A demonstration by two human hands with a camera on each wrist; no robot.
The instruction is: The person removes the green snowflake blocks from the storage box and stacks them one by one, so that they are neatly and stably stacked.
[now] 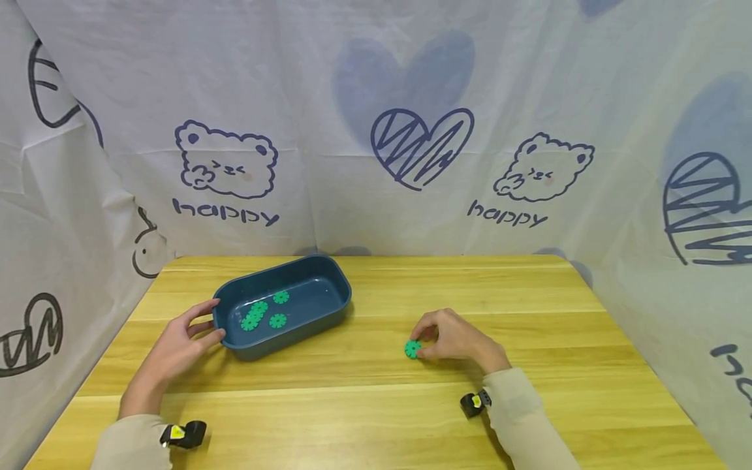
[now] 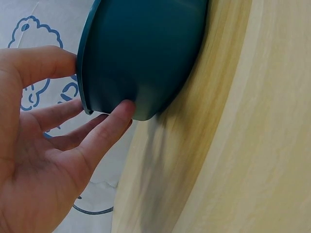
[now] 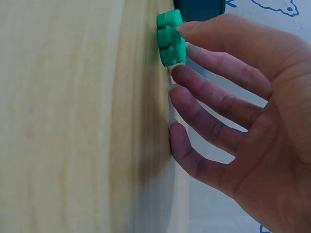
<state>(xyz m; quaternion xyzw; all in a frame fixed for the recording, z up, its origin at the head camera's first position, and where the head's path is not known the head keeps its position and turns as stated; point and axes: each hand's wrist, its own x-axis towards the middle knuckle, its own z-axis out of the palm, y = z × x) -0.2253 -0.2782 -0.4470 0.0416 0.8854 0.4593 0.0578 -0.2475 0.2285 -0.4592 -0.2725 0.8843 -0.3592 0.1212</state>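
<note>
A green notched disc (image 1: 412, 349) is pinched at the thumb and index fingertip of my right hand (image 1: 455, 336), low over the table. In the right wrist view the disc (image 3: 171, 39) shows its notched edge, and the other fingers curve loosely below it. My left hand (image 1: 179, 346) touches the left end of a dark blue bin (image 1: 305, 333) with spread, nearly straight fingers. The left wrist view has the fingertips of that hand (image 2: 53, 141) against the bin's rim and outer wall (image 2: 141, 53). Several green discs (image 1: 278, 320) lie inside the bin, some overlapping.
The bin stands at the left back of a wooden table (image 1: 376, 418). White cloth (image 1: 329, 85) printed with bears and hearts hangs behind the table and along both sides. Each wrist carries a small black camera (image 1: 474, 403).
</note>
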